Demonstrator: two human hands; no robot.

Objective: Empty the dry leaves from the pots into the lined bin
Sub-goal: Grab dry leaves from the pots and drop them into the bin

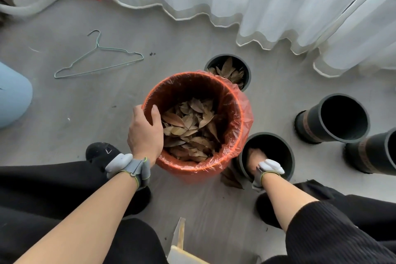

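Bin (236,100) on the floor, roughly half full of leaves (188,126), left hand (145,133) gripping its rim, right hand (256,156) down in near pot (287,146), fingers unclear; far pot (247,68) not emptied, right-side pots (317,113) look empty.

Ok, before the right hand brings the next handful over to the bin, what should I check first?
1. Bin steadied: left hand holds the rim of the lined bin: ok.
2. Liner in place: liner is folded over the rim: ok.
3. Room in the bin: leaves lie well below the rim: ok.
4. Grip on the next handful: right hand is deep in the near pot, fingers hidden in shadow: cannot tell.
5. Floor clean: a fallen leaf lies between bin and near pot: not ok.
6. All pots emptied: far pot holds leaves: not ok.
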